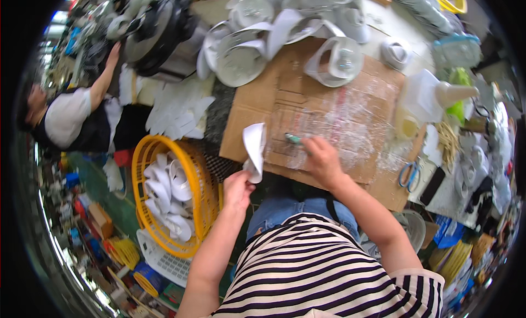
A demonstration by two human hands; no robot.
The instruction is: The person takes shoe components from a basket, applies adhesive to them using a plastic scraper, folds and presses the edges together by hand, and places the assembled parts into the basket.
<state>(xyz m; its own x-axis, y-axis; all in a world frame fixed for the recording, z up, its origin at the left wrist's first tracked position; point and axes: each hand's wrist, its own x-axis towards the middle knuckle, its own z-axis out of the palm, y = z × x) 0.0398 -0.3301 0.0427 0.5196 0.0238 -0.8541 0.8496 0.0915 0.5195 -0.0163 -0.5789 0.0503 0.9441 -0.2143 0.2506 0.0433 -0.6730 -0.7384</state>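
Observation:
My left hand [239, 189] pinches the lower end of a white curved piece [255, 147], which stands up just past the left edge of a cardboard sheet [378, 115]. My right hand [324, 163] is closed on a small tool with a green handle [293, 138], held low over the cardboard. The tool's working end is too small to make out. Shiny, whitish smears cover much of the cardboard. At its far edge stands a looped white piece [335, 63], and several similar white pieces [241, 57] are heaped behind it.
To the left, a yellow basket [205, 208] holds several white pieces. A dark-lidded pot [159, 38] stands at the far left. On the right are a translucent bottle [419, 101] with yellowish liquid, blue-handled scissors [409, 176] and a black bar [433, 186]. Another person [71, 115] works at left.

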